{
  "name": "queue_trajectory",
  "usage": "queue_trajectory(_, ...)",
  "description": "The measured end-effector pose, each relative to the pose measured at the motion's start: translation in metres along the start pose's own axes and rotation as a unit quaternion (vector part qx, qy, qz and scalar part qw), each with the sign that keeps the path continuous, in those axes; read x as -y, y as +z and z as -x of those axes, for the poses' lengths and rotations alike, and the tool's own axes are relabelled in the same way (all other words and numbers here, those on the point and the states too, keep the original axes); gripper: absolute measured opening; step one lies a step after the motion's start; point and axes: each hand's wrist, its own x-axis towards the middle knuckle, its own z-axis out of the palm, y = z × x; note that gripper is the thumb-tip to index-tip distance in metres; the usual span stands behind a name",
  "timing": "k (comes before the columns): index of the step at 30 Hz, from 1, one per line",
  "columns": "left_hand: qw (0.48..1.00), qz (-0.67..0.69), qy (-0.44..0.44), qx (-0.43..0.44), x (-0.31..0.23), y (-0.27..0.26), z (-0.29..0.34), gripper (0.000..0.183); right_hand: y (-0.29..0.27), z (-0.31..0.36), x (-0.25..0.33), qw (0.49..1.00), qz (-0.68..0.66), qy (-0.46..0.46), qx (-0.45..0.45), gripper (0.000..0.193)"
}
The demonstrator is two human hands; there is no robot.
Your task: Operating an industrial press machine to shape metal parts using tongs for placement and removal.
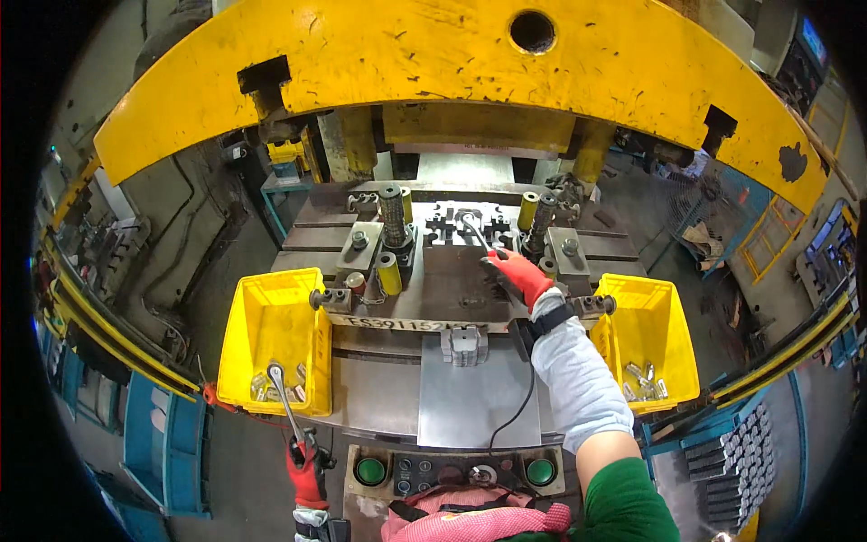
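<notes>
My left hand (308,470), in a red and black glove, is closed round the lower end of a metal ring-headed hand tool (287,404). That tool's round head lies over the front of the left yellow bin (237,339), above the small metal parts (298,372) in it. My right hand (517,274), gloved alike, is closed on a second metal ring-headed hand tool (476,233). It reaches over the die's dark front plate (452,271), and the tool's head is at the bright die insert (442,217) with dark cutouts. Whether the head touches the insert, I cannot tell.
Guide posts (392,217) flank the die. A yellow press beam (406,54) arches overhead. Stacked metal pieces (464,346) sit at the die's front. The right yellow bin (655,321) holds small metal parts. Nearer me is a control panel with green buttons (370,471). A cable (517,415) hangs beside my right forearm.
</notes>
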Motion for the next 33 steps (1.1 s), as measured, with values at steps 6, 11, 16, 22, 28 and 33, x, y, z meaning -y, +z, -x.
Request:
queue_trajectory(6,0.998,0.013,-0.018,-0.063,0.017,-0.007,0.010,0.023,-0.001,0.019,0.018,0.999,0.009,0.014,-0.049,0.028)
queue_trajectory(11,0.963,-0.034,0.002,-0.268,0.048,-0.029,0.014,0.016,0.014,0.154,0.009,0.950,-0.142,-0.042,-0.276,0.050)
queue_trajectory(16,0.950,-0.017,-0.224,-0.215,0.153,-0.090,0.020,0.013,-0.022,0.347,-0.134,0.780,0.019,0.123,-0.613,0.052)
queue_trajectory(22,0.916,-0.107,-0.387,-0.003,0.261,-0.106,0.005,0.035,0.030,0.471,-0.269,0.786,-0.155,0.332,-0.498,0.068)
queue_trajectory(28,0.825,-0.503,-0.256,-0.024,0.264,-0.093,-0.018,0.082,0.085,0.423,-0.249,0.857,0.007,0.480,-0.188,0.083)
queue_trajectory(33,0.857,-0.449,-0.248,-0.052,0.244,-0.067,-0.010,0.083,0.098,0.429,-0.275,0.839,0.111,0.482,-0.227,0.084)
